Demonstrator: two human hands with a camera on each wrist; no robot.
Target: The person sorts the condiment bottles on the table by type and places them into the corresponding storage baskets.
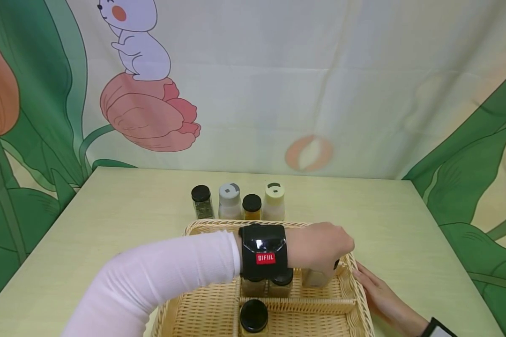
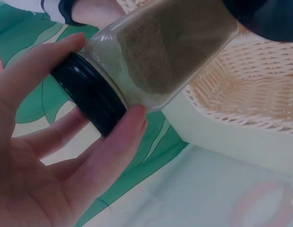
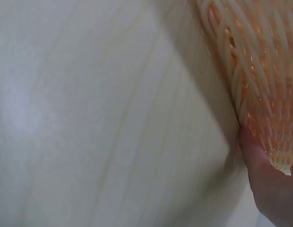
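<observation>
In the left wrist view, my left hand (image 2: 47, 156) pinches the black lid end of a clear spice jar (image 2: 160, 56) of brown powder between thumb and fingers. From the head view, that left hand (image 1: 320, 245) reaches over the right part of a woven basket (image 1: 366, 311), and the jar (image 1: 316, 279) shows below it, inside a compartment. Against the basket's outer right side rests my right hand (image 1: 383, 299). The right wrist view has this right hand (image 3: 274, 189) touching the woven wall (image 3: 267, 85) low down; some fingers are hidden.
Two black-lidded jars (image 1: 280, 286) stand together in the basket, and another black-lidded jar (image 1: 254, 316) is nearer the front. Behind it stand a jar of green herbs (image 1: 202, 206), white-capped (image 1: 229, 201) and yellow-capped (image 1: 274, 201) shakers, and a small orange-filled jar (image 1: 251, 208).
</observation>
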